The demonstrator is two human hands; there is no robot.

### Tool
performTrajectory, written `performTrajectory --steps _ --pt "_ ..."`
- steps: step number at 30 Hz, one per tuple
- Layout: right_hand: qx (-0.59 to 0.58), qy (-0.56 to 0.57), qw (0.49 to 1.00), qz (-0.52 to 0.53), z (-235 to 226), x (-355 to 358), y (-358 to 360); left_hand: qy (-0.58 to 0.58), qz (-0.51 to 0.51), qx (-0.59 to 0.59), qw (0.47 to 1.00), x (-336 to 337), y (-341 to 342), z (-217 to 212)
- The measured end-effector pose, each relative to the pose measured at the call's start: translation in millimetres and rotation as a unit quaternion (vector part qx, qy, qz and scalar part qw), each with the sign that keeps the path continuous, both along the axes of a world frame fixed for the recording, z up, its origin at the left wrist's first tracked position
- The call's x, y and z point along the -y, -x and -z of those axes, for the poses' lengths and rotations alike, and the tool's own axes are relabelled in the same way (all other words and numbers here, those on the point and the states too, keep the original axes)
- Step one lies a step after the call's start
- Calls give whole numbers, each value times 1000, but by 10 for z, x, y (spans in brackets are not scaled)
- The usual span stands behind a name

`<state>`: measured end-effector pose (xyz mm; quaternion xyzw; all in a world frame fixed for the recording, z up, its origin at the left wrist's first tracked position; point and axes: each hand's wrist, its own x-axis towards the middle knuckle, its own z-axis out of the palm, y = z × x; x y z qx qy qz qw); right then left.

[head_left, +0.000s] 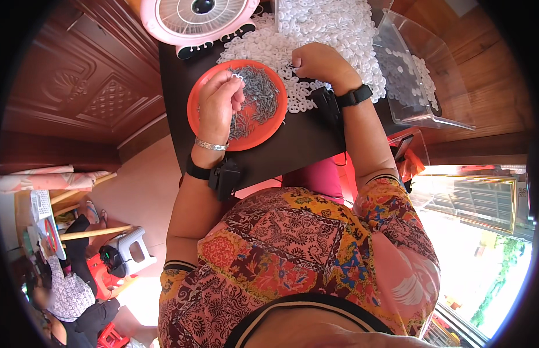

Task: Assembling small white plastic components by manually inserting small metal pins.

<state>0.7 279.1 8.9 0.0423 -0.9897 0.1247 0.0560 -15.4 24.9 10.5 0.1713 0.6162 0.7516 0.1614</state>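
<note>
The left hand (220, 95) has its thumb and forefinger pinched together on a small white piece (239, 77), above an orange-red dish (193, 110) of slim grey pieces (262, 87). The right hand (323, 65) is curled at the near side of a pile of loose white pieces (327, 26); whether its fingertips grip anything I cannot tell (the back of the hand hides them). The step in hand looks like picking and pairing: one white piece is held, and a grey one probably belongs with it. The next move seems to call for steadying that piece while the right hand brings its part across. Farther out, a pink fan (199, 23) stands beyond the dish, and a clear bin (423, 116) sits right of the pile.
</note>
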Motion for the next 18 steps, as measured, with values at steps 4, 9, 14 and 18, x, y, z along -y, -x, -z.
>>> performTrajectory --steps 4,9,14,18 --pt "-16 -63 998 -4 75 27 49 9 6 3 1000 -15 -8 -10" --pt "-39 -90 995 7 50 120 72 19 9 -2 1000 -4 3 6" --pt "-93 67 993 -9 18 86 90 27 11 -8 1000 0 -9 14" --pt "-27 281 959 -25 -24 169 115 21 1 -1 1000 -15 -32 -6"
